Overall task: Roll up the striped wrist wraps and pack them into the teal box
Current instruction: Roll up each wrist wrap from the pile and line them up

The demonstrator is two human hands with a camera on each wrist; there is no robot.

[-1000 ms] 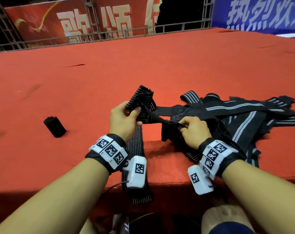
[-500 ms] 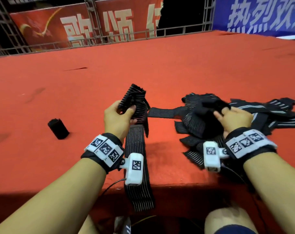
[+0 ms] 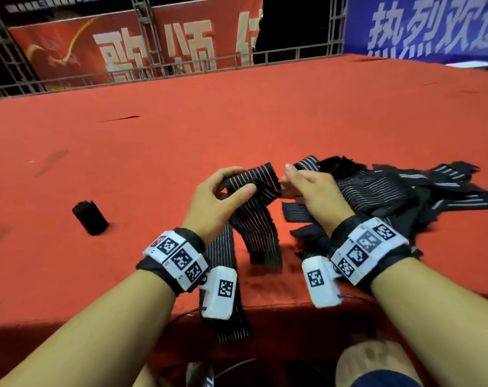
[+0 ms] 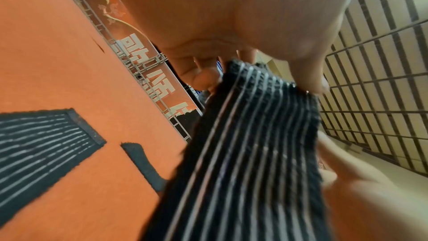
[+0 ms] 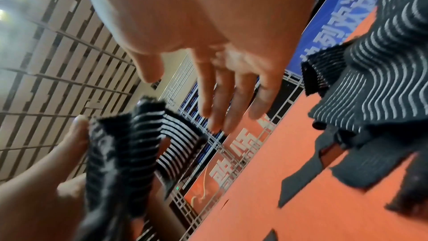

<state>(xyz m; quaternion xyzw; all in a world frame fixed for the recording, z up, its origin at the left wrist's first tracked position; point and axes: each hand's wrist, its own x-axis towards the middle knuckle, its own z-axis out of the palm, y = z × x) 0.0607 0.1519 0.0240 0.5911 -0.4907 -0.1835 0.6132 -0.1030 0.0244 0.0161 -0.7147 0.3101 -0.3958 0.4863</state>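
Left grip [image 3: 220, 196] pinches striped wrap [image 3: 258, 216]; right grip [image 3: 311, 188] open-fingered beside it.

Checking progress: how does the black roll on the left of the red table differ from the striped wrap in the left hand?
The small black rolled wrap is wound tight and lies alone on the red table; the long striped wrist wrap is unrolled, gripped by the left hand, its tail hanging over the edge. Both are dark fabric.

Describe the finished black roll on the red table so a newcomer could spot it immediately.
Start at the red-covered table and look to its near left part, left of the person's left hand. There the rolled wrap lies alone on the cloth. Unlike the loose striped wraps heaped on the right, it is a tight, compact dark cylinder.
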